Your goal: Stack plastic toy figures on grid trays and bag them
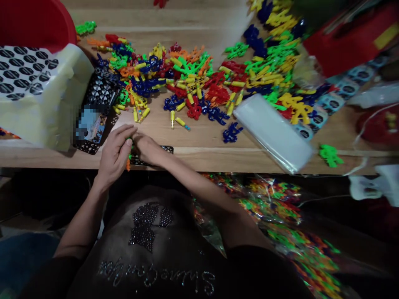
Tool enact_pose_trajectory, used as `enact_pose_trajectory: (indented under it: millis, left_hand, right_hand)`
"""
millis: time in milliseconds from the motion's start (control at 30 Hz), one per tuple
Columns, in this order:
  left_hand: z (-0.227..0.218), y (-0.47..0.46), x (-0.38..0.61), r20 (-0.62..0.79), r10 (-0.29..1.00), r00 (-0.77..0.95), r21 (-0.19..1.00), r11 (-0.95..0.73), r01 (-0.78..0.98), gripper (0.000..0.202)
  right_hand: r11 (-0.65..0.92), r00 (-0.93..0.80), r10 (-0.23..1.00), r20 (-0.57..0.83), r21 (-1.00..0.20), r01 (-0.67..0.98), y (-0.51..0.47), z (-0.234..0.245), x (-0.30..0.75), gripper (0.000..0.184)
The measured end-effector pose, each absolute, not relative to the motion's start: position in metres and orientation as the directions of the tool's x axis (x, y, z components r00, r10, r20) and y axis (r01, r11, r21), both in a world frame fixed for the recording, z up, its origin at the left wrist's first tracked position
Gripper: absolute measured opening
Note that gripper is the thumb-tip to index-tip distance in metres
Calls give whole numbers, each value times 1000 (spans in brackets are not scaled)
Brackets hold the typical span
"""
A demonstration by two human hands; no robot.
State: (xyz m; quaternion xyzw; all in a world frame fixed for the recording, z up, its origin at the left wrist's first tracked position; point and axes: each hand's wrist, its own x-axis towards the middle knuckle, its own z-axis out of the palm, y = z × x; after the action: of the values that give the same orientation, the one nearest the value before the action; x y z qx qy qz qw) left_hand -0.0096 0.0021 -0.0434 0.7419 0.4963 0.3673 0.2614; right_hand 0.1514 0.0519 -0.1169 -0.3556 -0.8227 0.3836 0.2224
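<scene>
My left hand (115, 154) and my right hand (149, 148) meet at the table's near edge, fingers curled together over small plastic pieces; green and orange bits (128, 162) show between them. Both hands rest over a black perforated tray (165, 148). Beyond them lies a wide heap of coloured plastic toy pieces (187, 79) in red, blue, green, yellow and orange. A few loose yellow pieces (180, 121) lie closest to the hands.
A phone (92, 124) on a black studded case (101, 89) lies left of the hands. A patterned yellow-white bag (37, 95) and a red tub (34, 23) sit far left. A stack of clear plastic bags (274, 133) lies at right. Filled bags of pieces (280, 216) are below the table.
</scene>
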Motion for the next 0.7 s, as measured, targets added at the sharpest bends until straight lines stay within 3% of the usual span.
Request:
enact_pose_trajectory:
  millis: [100,267,533,700]
  left_hand:
    - [-40,4,-9,298,927,226,754,-374,540,32]
    - [-39,7,-9,321,924,209,748,-383,543,29]
    - [-39,4,-5,328,930,169,752,-365,549,27]
    - [-43,18,-8,339,925,172,720,-373,586,26]
  right_hand:
    - [535,-692,715,96,-712,455,82,-106,161,30]
    - [543,-552,821,143,-492,680,107,-104,168,19]
    - [523,-459,852,252,-454,721,71,-138,233,25]
    - [371,-286,925,252,-429,823,63,-145,294,25]
